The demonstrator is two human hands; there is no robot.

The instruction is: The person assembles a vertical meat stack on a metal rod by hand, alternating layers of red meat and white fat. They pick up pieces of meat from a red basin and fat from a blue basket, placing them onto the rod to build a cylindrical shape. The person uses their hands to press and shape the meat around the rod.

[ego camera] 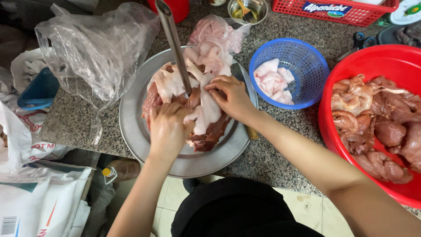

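**Two hands pressing meat and fat onto an upright metal skewer**

Head camera: a round steel tray point(131, 127) sits on a speckled granite counter point(280, 145). A metal skewer rod point(173, 41) rises from the middle of the tray, tilted toward the top of the frame, and runs down into a stack of dark red meat and pale fat slices point(199, 114) piled around its base.

The left hand point(167, 128) lies on the near left side of the stack, fingers curled down and closed over the meat. The right hand point(231, 97) rests on the right side of the stack, fingertips pinched together on a strip of white fat just beside the rod. Both hands are touching the stack; how firmly either one grips cannot be told.

Behind the tray, more pale fat lies in an opened clear plastic bag point(219, 37). A second, crumpled clear bag point(98, 48) lies on the counter to the left, its edge over the tray's rim. To the right of the tray stands a blue plastic basket point(309, 70) holding a few pieces of white fat. Further right, a large red basin point(394, 61) holds raw meat chunks point(377, 127). At the top edge are a small steel bowl point(258, 11) and a red crate point(351, 15).

White sacks point(39, 193) lie on the floor at lower left.
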